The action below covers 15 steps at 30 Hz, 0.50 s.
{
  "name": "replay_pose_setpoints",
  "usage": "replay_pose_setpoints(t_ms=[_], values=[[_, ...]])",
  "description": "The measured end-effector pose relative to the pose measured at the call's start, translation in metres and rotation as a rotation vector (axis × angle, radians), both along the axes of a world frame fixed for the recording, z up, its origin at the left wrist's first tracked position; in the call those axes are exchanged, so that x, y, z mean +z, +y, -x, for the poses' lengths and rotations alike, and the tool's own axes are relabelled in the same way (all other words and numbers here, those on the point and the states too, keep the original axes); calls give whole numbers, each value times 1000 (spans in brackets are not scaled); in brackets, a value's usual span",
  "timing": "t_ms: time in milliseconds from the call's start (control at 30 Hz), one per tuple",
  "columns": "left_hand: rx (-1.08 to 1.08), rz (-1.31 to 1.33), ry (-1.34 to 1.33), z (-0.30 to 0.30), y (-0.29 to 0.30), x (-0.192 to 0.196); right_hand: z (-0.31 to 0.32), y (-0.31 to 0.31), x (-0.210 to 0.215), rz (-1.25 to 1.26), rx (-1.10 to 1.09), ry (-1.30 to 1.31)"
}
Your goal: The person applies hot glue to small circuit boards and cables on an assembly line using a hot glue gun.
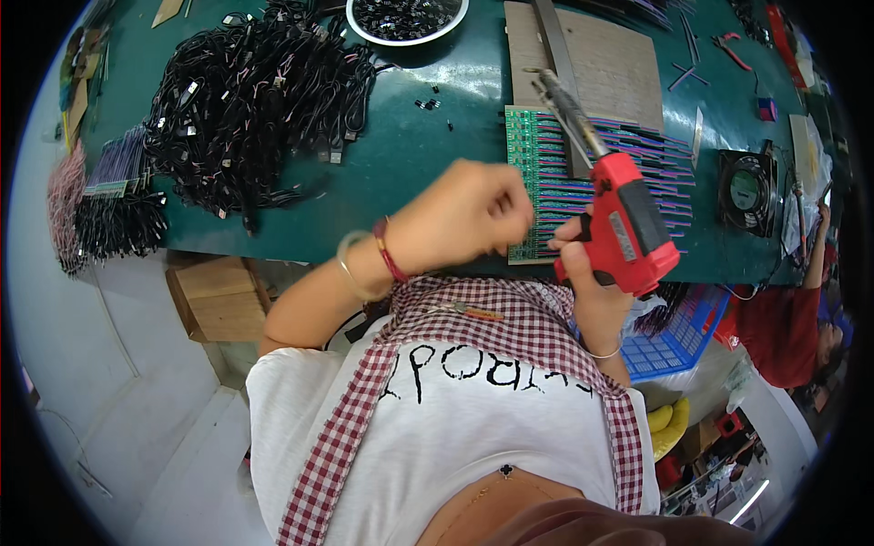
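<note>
My right hand (596, 305) grips a red and black soldering gun (628, 223) by its handle. The gun's metal tip points up and away, above a panel of green circuit boards (521, 146). From those boards, rows of pink, blue and black wires (651, 173) run to the right. My left hand (482, 209) is beside the panel's left edge, slightly blurred. Its fingers are curled closed, and whatever they may hold is hidden. The panel lies partly on a wooden board (610, 68) with a metal bar (553, 41) across it.
A big heap of black cables (264, 109) covers the table's left. Small black parts fill a white bowl (410, 43), with several loose below it. To the right are a fan (746, 193) and red pliers (733, 53). A blue basket (669, 350) and another person's red sleeve (774, 332) are beyond.
</note>
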<state>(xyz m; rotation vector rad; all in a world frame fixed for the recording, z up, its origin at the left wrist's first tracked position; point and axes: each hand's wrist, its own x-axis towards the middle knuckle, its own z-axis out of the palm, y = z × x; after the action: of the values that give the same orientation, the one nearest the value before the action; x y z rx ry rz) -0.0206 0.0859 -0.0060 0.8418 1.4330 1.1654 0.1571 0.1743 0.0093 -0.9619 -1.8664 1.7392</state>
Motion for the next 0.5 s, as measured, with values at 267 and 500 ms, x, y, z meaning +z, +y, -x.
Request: replay_pose_setpoints(t_ms=[267, 500], values=[[122, 194, -246, 49, 23, -44, -40, 12, -19, 137, -93, 25], [80, 219, -236, 54, 29, -45, -57, 10, -33, 170, 13, 80]])
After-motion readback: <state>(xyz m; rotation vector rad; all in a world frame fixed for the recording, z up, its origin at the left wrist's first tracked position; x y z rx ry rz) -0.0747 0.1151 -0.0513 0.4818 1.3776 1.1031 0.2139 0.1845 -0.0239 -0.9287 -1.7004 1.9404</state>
